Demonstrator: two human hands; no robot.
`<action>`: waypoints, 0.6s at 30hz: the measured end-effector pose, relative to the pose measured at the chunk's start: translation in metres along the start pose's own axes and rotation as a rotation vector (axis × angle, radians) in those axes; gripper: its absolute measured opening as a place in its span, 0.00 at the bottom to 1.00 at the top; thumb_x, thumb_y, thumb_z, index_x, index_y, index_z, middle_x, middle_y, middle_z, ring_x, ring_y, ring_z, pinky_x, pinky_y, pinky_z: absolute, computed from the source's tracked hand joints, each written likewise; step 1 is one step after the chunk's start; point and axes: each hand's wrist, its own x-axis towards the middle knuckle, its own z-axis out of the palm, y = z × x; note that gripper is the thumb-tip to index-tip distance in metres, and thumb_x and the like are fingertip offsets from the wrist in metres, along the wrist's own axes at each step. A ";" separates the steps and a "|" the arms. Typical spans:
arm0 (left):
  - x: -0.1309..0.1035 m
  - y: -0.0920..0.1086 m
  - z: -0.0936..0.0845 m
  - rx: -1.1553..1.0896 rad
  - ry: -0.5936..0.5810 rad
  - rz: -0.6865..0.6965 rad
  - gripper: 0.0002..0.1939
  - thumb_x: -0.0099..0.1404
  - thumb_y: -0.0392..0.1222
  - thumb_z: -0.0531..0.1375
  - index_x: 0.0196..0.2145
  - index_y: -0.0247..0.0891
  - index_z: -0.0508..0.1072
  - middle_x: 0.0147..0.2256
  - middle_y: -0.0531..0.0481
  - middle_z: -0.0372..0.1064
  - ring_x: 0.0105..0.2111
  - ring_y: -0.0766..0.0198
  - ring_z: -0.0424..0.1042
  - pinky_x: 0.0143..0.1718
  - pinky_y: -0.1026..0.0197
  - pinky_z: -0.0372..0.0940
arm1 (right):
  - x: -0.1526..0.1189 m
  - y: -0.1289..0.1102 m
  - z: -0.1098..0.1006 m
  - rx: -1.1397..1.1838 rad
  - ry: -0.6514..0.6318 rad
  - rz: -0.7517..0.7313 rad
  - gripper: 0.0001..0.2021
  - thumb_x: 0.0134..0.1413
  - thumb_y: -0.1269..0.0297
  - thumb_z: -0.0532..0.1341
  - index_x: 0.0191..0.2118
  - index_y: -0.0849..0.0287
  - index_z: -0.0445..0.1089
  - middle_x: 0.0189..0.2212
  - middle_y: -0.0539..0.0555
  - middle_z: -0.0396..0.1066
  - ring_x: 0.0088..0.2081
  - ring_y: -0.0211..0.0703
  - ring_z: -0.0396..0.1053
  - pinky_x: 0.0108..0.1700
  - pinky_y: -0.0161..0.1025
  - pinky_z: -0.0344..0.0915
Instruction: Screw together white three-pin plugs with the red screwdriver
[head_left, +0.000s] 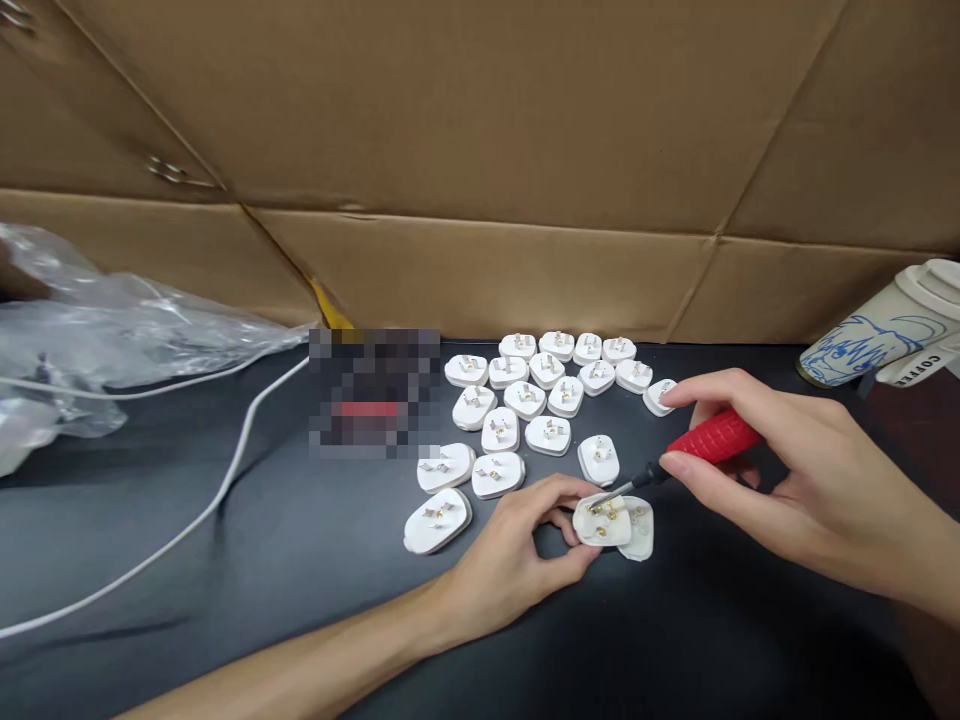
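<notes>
My left hand (529, 540) pinches the left side of an opened white plug (611, 530), whose inside with brass-coloured parts faces up. A second white, translucent piece (637, 530) lies against its right side, partly under it. My right hand (780, 460) grips a screwdriver (712, 438) by its red handle. The shaft slants down to the left, and its tip rests at a brass part near the upper left of the open plug. Behind my hands lie several white plugs (547, 435) with their metal pins up. One plug (660, 398) sits just beyond my right fingertips.
Brown cardboard (480, 130) stands along the back of the dark table (300, 560). Clear plastic bags (135, 320) and a white cable (232, 470) are at the left, near a blurred-out patch. A coffee cup (870, 335) stands at the far right.
</notes>
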 end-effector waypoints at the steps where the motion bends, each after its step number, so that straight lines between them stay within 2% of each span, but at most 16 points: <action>1: 0.000 0.000 0.000 -0.001 0.005 0.004 0.17 0.62 0.35 0.63 0.50 0.40 0.72 0.44 0.49 0.75 0.37 0.63 0.75 0.40 0.62 0.72 | 0.002 0.000 -0.001 -0.013 -0.004 -0.006 0.15 0.59 0.66 0.63 0.51 0.52 0.65 0.33 0.50 0.75 0.31 0.42 0.75 0.36 0.36 0.72; 5: 0.000 -0.001 0.000 0.018 0.020 0.005 0.17 0.61 0.36 0.64 0.49 0.40 0.72 0.43 0.50 0.76 0.35 0.63 0.74 0.39 0.62 0.72 | 0.007 -0.001 -0.003 -0.058 -0.063 -0.106 0.17 0.60 0.68 0.61 0.54 0.51 0.63 0.45 0.54 0.73 0.41 0.46 0.75 0.39 0.37 0.72; 9: -0.001 -0.001 0.000 0.019 0.015 0.004 0.16 0.61 0.36 0.64 0.48 0.40 0.72 0.44 0.49 0.75 0.35 0.63 0.74 0.39 0.62 0.72 | 0.011 -0.005 -0.001 -0.121 0.006 -0.123 0.15 0.62 0.62 0.61 0.53 0.54 0.63 0.41 0.55 0.74 0.38 0.47 0.74 0.40 0.40 0.72; 14: -0.001 -0.002 0.000 -0.009 0.017 0.022 0.16 0.62 0.36 0.64 0.49 0.39 0.72 0.43 0.50 0.74 0.33 0.65 0.73 0.38 0.63 0.72 | 0.012 -0.010 -0.001 -0.105 -0.058 -0.209 0.12 0.60 0.73 0.58 0.49 0.56 0.65 0.43 0.55 0.71 0.40 0.44 0.73 0.39 0.37 0.69; 16: 0.000 -0.002 0.000 -0.024 0.004 0.005 0.16 0.63 0.35 0.63 0.49 0.39 0.71 0.44 0.49 0.74 0.34 0.65 0.74 0.38 0.63 0.72 | 0.010 -0.008 -0.001 -0.135 -0.063 -0.229 0.09 0.63 0.71 0.57 0.47 0.54 0.66 0.40 0.53 0.71 0.36 0.43 0.73 0.35 0.37 0.68; 18: 0.000 -0.001 0.000 -0.023 0.006 -0.002 0.16 0.62 0.35 0.63 0.49 0.39 0.71 0.44 0.49 0.74 0.34 0.64 0.74 0.39 0.62 0.72 | 0.008 -0.007 -0.001 -0.192 -0.011 -0.209 0.07 0.64 0.66 0.58 0.47 0.54 0.66 0.38 0.54 0.71 0.34 0.44 0.73 0.31 0.39 0.68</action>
